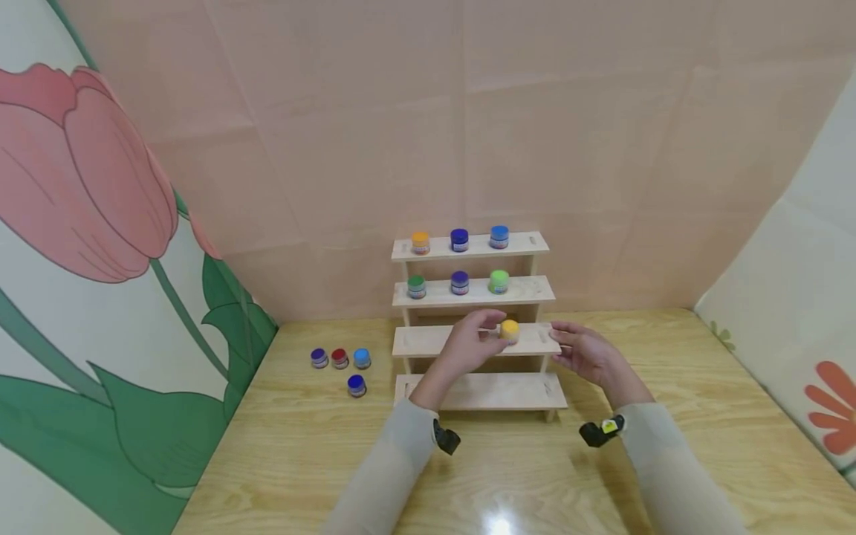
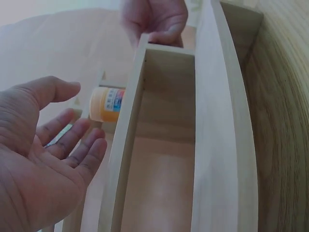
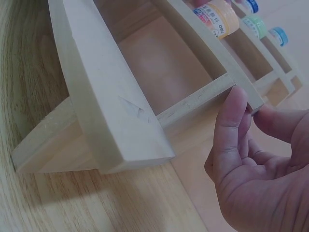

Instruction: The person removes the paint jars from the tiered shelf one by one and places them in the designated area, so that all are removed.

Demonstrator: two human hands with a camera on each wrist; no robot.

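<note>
A wooden display stand [image 1: 478,391] with stepped boards stands against the back wall. On its second board from the bottom, near the right end, sits an upright paint jar with a yellow-orange lid [image 1: 510,331]. My left hand [image 1: 469,343] is just left of that jar. In the left wrist view, a gap shows between its loosely bent fingers [image 2: 72,140] and the jar [image 2: 107,104], and the palm holds nothing. With thumb and fingers, my right hand [image 1: 588,358] pinches the right end of the same board, as the right wrist view shows.
The top board carries orange, dark blue and light blue jars [image 1: 499,237]. Below it stand green, purple and light green jars [image 1: 498,281]. Left of the stand, several more jars [image 1: 339,359] are on the wooden table [image 1: 267,461]. Flowered panels flank both sides.
</note>
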